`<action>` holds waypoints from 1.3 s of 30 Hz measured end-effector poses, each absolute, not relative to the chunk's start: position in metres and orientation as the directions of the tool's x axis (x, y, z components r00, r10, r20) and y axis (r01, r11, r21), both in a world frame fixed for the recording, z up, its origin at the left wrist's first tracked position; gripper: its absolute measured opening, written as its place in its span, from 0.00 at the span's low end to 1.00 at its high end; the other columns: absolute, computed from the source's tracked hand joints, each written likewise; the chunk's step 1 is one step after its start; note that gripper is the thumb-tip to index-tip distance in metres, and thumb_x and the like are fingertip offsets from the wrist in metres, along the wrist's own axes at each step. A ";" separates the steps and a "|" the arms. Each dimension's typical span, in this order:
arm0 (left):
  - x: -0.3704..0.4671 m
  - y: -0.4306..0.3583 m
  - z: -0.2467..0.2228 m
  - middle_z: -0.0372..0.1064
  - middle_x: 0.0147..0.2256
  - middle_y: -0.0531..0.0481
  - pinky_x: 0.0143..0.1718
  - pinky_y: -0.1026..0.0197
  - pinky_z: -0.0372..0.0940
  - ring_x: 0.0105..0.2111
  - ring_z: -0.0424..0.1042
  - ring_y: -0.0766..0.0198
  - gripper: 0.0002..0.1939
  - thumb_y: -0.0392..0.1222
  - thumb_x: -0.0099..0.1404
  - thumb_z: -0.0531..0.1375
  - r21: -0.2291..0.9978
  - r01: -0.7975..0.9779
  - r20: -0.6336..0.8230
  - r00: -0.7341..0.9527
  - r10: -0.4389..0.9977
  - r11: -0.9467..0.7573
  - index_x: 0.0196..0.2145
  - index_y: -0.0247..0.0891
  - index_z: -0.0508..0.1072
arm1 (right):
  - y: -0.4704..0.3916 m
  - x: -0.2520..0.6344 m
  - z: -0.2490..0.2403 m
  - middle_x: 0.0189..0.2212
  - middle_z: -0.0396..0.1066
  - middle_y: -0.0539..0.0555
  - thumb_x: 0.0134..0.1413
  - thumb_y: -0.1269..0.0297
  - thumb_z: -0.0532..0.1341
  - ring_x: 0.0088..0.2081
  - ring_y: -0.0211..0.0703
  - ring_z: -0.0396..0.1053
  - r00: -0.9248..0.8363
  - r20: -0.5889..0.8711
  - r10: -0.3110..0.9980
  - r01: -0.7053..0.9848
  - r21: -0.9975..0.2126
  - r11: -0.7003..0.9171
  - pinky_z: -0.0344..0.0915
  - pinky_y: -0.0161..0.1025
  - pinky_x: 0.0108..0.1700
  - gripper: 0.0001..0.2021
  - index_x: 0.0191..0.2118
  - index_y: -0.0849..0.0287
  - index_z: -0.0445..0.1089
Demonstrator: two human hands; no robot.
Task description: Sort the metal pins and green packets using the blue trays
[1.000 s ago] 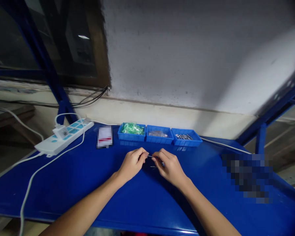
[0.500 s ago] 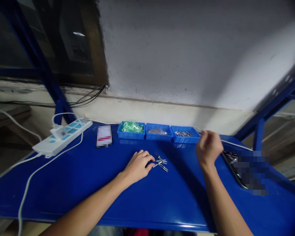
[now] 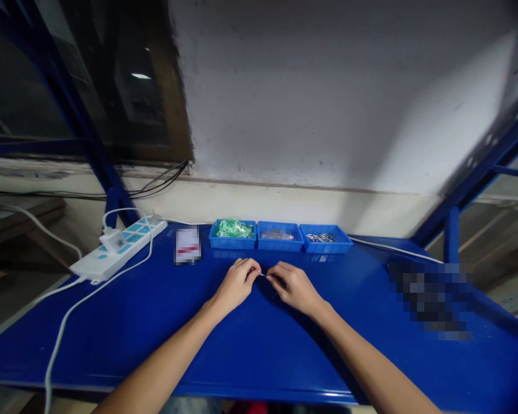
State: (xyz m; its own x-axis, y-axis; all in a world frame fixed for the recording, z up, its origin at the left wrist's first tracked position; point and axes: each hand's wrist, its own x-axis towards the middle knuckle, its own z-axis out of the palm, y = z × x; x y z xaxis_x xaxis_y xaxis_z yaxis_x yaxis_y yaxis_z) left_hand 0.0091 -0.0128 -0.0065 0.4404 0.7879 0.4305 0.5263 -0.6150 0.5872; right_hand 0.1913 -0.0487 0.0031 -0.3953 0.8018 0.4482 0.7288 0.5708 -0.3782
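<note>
Over the middle of the blue table, my left hand point(image 3: 238, 283) is closed in a pinch on a slim metal pin point(image 3: 263, 275). My right hand point(image 3: 294, 286) meets it from the other side, thumb and fingertips pinched at the pin's right end. Only a short silver stretch shows between the fingertips; the rest of the pin is covered. Most of the small pile of metal pins on the tabletop is hidden behind my right hand.
Along the back edge stand three blue bins: one with green plastic pieces point(image 3: 233, 228), a middle bin point(image 3: 280, 246) with small pale brownish parts, and a right bin point(image 3: 327, 248) with metal pieces. A white power strip point(image 3: 112, 253) with cables lies left. Blurred-out items lie left and right.
My right hand has come down and left from beside the right bin to meet my left hand. The thin metal pin it held up is now between both hands' fingertips.
</note>
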 end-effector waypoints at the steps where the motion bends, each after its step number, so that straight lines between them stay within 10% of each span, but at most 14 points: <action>1: 0.008 -0.013 -0.006 0.70 0.30 0.52 0.36 0.61 0.62 0.33 0.67 0.63 0.06 0.34 0.64 0.53 0.592 0.516 0.437 0.439 0.785 -0.619 0.32 0.39 0.69 | -0.049 0.190 0.002 0.30 0.68 0.53 0.60 0.66 0.52 0.30 0.38 0.65 -0.401 0.452 0.797 0.728 -0.372 0.577 0.59 0.34 0.32 0.08 0.37 0.58 0.68; 28: 0.011 -0.022 0.001 0.70 0.28 0.52 0.34 0.64 0.63 0.31 0.70 0.64 0.11 0.41 0.67 0.50 0.623 0.482 0.395 0.487 0.779 -0.617 0.36 0.39 0.72 | -0.050 0.200 0.009 0.36 0.71 0.54 0.64 0.63 0.47 0.37 0.40 0.68 -0.400 0.370 0.838 0.768 -0.364 0.527 0.59 0.35 0.38 0.12 0.42 0.58 0.67; 39: 0.013 -0.025 0.000 0.67 0.24 0.54 0.29 0.66 0.58 0.26 0.67 0.66 0.12 0.41 0.67 0.49 0.628 0.504 0.322 0.525 0.788 -0.593 0.30 0.38 0.68 | -0.055 0.195 0.013 0.26 0.68 0.52 0.61 0.64 0.51 0.30 0.38 0.64 -0.347 0.418 0.840 0.878 -0.171 0.448 0.54 0.35 0.31 0.14 0.26 0.58 0.68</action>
State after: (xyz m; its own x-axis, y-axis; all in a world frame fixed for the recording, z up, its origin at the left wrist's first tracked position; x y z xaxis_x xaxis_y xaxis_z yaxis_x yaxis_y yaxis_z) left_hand 0.0126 -0.0254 -0.0003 0.5252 0.7877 0.3220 0.5040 -0.5928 0.6282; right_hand 0.1951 -0.0547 0.0126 -0.3473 0.8397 0.4175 0.8775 0.4480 -0.1710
